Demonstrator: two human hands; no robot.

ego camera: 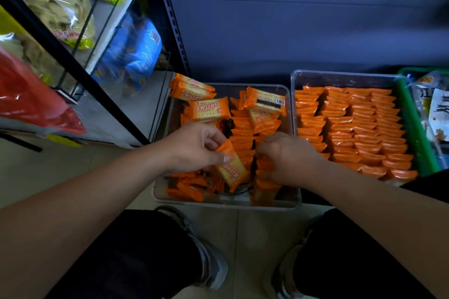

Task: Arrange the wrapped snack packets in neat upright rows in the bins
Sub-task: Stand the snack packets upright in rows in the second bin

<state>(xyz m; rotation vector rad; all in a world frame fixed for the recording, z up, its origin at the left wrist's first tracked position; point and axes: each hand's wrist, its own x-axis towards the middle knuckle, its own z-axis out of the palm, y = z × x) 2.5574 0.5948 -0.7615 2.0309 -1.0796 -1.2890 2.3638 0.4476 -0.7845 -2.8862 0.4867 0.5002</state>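
I see one orange cracker packet (229, 165) pinched between the thumb and fingers of the left hand (194, 148), tilted, its lower end down among the others near the front of the clear plastic bin (226, 203) on the floor. Just beside it, the right hand (289, 155) is knuckles-up over the middle row of upright packets (241, 133), fingers curled down into them; I cannot tell from here whether it grips any. At the far end of the same bin, loose packets (209, 109) lie flat and crooked on top of the rest, one hanging over the back left corner. Touching its right side is a second clear bin (295, 80), filled with tidy orange rows (359, 128) standing on edge. Further right is a green basket (413, 124) with pale wrappers. To the left stands a black shelf rack (73, 63) holding blue snack bags (136, 51), yellow bags (60, 2) and a red bag (31, 99)
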